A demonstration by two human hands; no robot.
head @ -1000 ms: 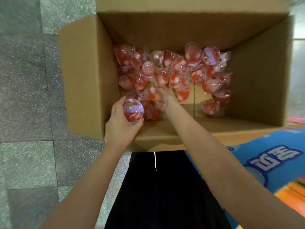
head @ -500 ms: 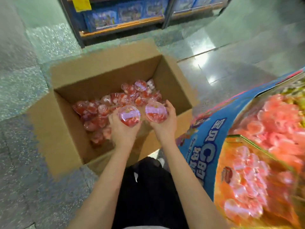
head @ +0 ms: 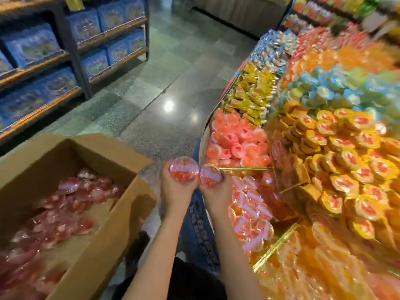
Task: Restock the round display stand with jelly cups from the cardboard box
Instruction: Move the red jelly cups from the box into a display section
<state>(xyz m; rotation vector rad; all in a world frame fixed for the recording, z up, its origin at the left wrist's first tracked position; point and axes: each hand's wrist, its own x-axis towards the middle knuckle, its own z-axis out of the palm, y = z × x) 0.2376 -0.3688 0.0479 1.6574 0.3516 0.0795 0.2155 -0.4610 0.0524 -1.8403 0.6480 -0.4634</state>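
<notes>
In the head view, a red jelly cup (head: 183, 171) with a pink-banded lid is gripped in the left hand (head: 175, 192), the fingers closed around its underside. A second jelly cup (head: 210, 176) is clasped the same way in the right hand (head: 217, 194). The two cups are held side by side, touching or nearly so, above the gap between the cardboard box (head: 91, 252) and the round display stand (head: 202, 141). More red cups (head: 71, 204) are seen lying loose inside the open box at the lower left. On the stand, at the right, matching pink-lidded cups (head: 251, 211) are packed in one section, just beside the right hand, with orange-lidded packs (head: 337, 161) stacked further right. Blue boxes (head: 32, 46) are shelved at the upper left.
</notes>
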